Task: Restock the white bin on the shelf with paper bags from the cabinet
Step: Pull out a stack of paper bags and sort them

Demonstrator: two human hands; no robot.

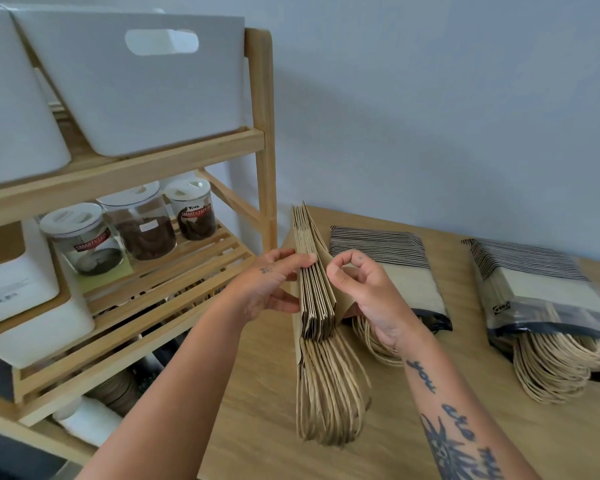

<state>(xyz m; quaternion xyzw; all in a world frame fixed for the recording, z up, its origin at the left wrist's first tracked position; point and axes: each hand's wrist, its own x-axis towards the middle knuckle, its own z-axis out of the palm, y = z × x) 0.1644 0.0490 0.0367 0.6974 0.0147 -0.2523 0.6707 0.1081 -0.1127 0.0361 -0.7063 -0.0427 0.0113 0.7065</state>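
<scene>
A stack of flat brown paper bags (317,292) stands on edge above the wooden table, its twisted paper handles hanging toward me. My left hand (269,284) grips the stack's left side. My right hand (364,289) pinches the rightmost bag and peels it away from the rest. The white bin (135,98) with a cut-out handle sits on the top level of the wooden shelf (260,140) at upper left; its inside is hidden.
Two plastic-wrapped packs of striped paper bags (388,268) (540,296) lie on the wooden table (267,427) to the right. Another white bin (11,109) is at far left. Three lidded jars (142,220) stand on the middle shelf, with white boxes (18,282) beside them.
</scene>
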